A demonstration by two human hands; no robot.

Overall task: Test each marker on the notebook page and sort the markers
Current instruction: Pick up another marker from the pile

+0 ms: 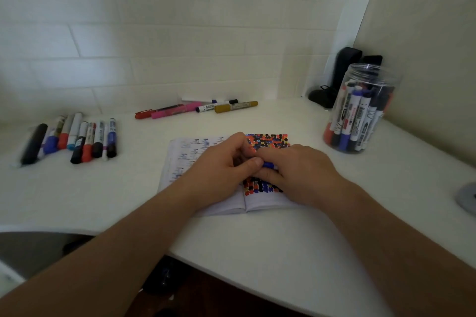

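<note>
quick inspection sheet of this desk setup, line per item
surface: white desk, curved front edge, against a white tiled wall
job's things: open notebook with its right page covered in red, blue and black marks; blue marker held over it; clear jar of markers at right; row of markers at left; smaller group of markers by the wall
clutter: dark objects in the corner behind the jar, unclear what; grey round thing at the right edge
hands: left hand and right hand both grip the blue marker
cables: nothing seen
surroundings: beige side wall at right, dark floor below the desk
</note>
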